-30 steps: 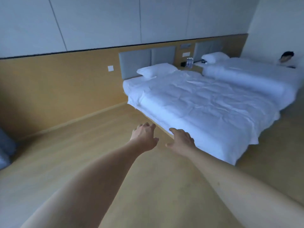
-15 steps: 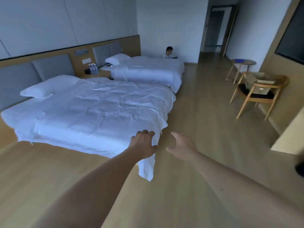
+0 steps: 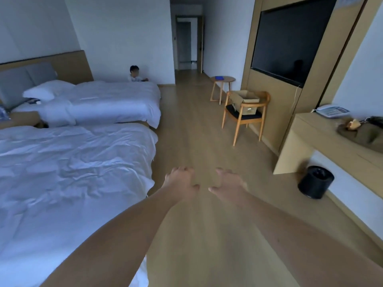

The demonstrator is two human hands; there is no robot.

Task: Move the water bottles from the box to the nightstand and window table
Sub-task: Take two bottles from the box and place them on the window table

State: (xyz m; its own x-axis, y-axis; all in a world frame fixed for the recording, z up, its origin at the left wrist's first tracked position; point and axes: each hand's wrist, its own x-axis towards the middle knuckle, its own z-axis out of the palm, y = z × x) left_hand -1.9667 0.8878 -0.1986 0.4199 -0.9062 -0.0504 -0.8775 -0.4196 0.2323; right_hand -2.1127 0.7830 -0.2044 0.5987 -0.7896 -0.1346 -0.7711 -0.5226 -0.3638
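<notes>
The cardboard box (image 3: 245, 102) is seen on the seat of a wooden chair (image 3: 244, 118) against the right wall, flaps open; its contents cannot be made out. At the left frame edge, the corner of the nightstand (image 3: 19, 119) is visible between the two beds, with something blue and white (image 3: 3, 113) at its left edge, too cropped to identify.

Both arms are held out over the floor. The left hand (image 3: 180, 182) is loosely curled and holds nothing. The right hand (image 3: 229, 183) is likewise relaxed, fingers bent downward, empty. The hands are just apart, not touching.

A wide strip of bare wooden floor (image 3: 196, 131) runs from the hands to the chair, bounded on the left by the near bed (image 3: 68, 179) with its crumpled white duvet, and on the right by a desk (image 3: 323, 137) and a round black bin (image 3: 316, 182). A small round table (image 3: 222, 79) stands beyond the chair. A person (image 3: 135, 74) is noted behind the far bed (image 3: 103, 100).
</notes>
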